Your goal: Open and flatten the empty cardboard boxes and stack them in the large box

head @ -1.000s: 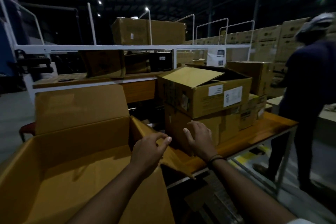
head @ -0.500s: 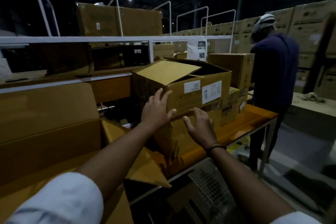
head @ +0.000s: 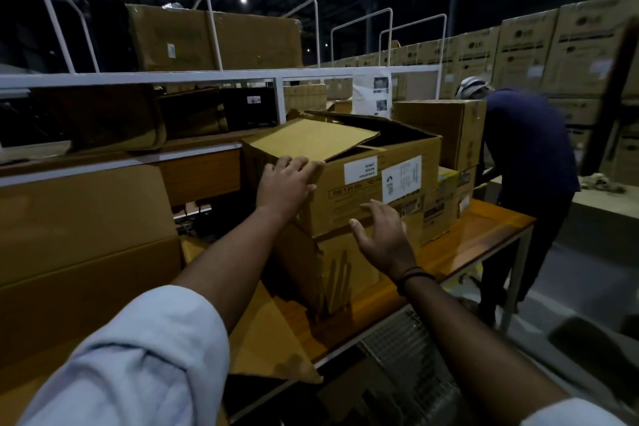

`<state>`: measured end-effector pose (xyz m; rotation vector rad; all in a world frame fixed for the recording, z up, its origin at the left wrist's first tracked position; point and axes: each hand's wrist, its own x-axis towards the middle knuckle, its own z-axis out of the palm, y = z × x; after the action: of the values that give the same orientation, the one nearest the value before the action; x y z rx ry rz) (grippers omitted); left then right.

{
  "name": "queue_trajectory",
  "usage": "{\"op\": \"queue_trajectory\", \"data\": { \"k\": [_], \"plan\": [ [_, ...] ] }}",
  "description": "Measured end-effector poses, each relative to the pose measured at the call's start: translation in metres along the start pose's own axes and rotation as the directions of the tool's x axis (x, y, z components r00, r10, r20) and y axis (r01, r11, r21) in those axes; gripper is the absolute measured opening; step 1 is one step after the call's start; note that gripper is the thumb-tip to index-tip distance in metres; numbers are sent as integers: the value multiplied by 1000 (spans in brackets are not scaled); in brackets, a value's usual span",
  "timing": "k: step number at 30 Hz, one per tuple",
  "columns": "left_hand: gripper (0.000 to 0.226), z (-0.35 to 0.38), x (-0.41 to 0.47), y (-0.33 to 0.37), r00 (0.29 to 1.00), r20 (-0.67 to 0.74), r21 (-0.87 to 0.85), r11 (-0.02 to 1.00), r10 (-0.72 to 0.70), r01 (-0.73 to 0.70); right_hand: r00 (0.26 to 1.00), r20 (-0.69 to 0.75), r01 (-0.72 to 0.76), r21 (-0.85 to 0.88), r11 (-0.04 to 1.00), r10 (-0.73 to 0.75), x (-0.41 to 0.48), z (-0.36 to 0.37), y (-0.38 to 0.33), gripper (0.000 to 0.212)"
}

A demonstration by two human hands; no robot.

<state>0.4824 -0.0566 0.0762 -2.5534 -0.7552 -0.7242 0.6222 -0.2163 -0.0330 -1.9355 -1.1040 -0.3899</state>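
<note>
Both hands have come up from the lower carton to the top box (head: pixel 373 183). The left hand (head: pixel 286 183) now rests on the box's near left corner with its fingers laid over the flap edge. The right hand (head: pixel 383 240) is spread wide at the bottom front edge and holds nothing. A lift looks about to begin.

The top box sits on the lower carton (head: pixel 342 273) at the bench's (head: pixel 484 228) near left end. One flap is folded across its dark mouth, so I cannot tell what is inside. The large box (head: pixel 86 235) stands beside the bench's left end, and its interior is out of view.
</note>
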Motion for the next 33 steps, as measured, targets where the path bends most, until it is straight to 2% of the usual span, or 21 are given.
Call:
{"op": "queue_trajectory", "data": {
  "k": [6, 10, 19, 21, 24, 27, 30, 33],
  "plan": [
    [52, 8, -5, -18, 999, -43, 5, 1000, 30, -29, 999, 24, 35, -15, 999, -35, -3, 0, -10, 47],
    [51, 8, -12, -25, 997, -70, -73, 997, 22, -27, 999, 8, 48, -45, 998, -48, -9, -8, -2, 49],
    [52, 12, -49, -85, 994, -109, -156, 988, 0, -17, 996, -47, -76, -99, 992, 71, -18, -31, 0, 48],
    [50, 12, -61, -98, 991, -129, -213, 977, -23, -5, 992, -86, -100, -110, 989, 91, -15, -37, 0, 58],
    [50, 8, -75, -116, 987, -132, -317, 947, -96, 50, 970, -170, -188, -73, 980, 173, -9, -49, -4, 89],
    [47, 5, -85, -131, 966, -75, -387, 900, -247, 200, 948, -238, -223, -32, 974, 209, -3, -61, -6, 117],
    [51, 4, -87, -138, 940, -1, -443, 843, -341, 306, 957, -179, -235, -7, 972, 230, 0, -69, -14, 127],
    [78, 4, -81, -136, 954, 71, -468, 835, -293, 291, 968, -143, -213, -19, 977, 208, 2, -70, -17, 128]
  ]
}}
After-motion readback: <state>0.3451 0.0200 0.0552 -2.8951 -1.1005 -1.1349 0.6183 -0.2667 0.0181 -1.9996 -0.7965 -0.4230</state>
